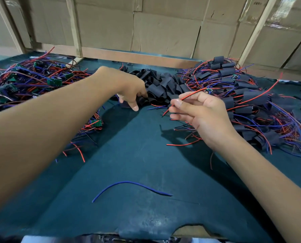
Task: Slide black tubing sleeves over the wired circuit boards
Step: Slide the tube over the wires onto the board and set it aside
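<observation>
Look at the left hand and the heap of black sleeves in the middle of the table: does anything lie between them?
Nothing visible does. The left hand already reaches into the near edge of the heap of black sleeves, its fingertips among them. The right hand pinches a red wire off to the side, clear of that reach.

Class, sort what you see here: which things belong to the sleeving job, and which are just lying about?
Job: left hand at black sleeve pile; right hand pinching red-wired board; bare boards; sleeved boards.
Lying about: loose blue wire; cardboard boxes.
</observation>
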{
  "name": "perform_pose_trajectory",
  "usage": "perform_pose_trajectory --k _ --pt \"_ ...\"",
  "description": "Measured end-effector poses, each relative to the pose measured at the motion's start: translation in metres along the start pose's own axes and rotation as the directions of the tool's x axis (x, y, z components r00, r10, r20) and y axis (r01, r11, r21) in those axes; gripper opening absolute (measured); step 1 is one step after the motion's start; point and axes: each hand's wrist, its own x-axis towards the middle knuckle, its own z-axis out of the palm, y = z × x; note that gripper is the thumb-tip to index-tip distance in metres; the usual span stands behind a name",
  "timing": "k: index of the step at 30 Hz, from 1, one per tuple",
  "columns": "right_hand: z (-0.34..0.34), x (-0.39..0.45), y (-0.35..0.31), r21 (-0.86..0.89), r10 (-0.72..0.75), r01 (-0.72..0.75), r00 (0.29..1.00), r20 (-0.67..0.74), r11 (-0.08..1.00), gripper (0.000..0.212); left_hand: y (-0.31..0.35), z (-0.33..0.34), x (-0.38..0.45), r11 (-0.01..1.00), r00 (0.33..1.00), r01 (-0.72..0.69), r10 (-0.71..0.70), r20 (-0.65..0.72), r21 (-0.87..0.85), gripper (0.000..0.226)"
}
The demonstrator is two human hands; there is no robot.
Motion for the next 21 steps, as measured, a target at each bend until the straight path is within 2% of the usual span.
perform_pose_trajectory --k 3,6,9,13,15,18,21 --pt "0.0 0.0 0.0 -0.003 0.002 -0.002 1.0 0.003 1.0 0.012 0.0 -0.001 -0.003 0.997 0.992 -0.063 0.068 -0.108 0.051 0.064" --pt "0.0 0.0 0.0 -0.023 0.006 -0.006 1.0 0.01 1.0 0.006 0.0 0.008 -0.006 0.997 0.978 -0.066 0.072 -0.193 0.042 0.065" --pt "0.0 0.0 0.0 -0.028 0.008 -0.008 1.0 0.013 1.0 0.003 0.004 0.01 -0.016 0.997 0.988 -0.017 0.006 -0.156 -0.07 0.068" --pt "0.0 -0.002 0.001 -0.022 -0.01 0.011 1.0 0.027 1.0 0.017 0.01 0.011 -0.025 0.975 0.972 -0.002 -0.05 -0.228 -0.223 0.074" --pt "0.0 -0.002 0.0 -0.04 -0.022 0.023 0.999 0.024 0.999 0.016 0.014 0.015 -0.028 0.954 0.972 0.002 -0.072 -0.224 -0.298 0.078" --pt "0.0 -0.002 -0.001 -0.069 -0.015 0.016 1.0 0.021 0.997 0.013 0.015 0.023 -0.031 0.918 0.982 0.062 -0.126 -0.139 -0.393 0.067" --pt "0.001 -0.001 0.0 -0.017 -0.004 0.004 0.999 0.034 1.0 0.016 0.014 0.026 -0.036 0.903 0.971 0.087 -0.171 -0.166 -0.421 0.068"
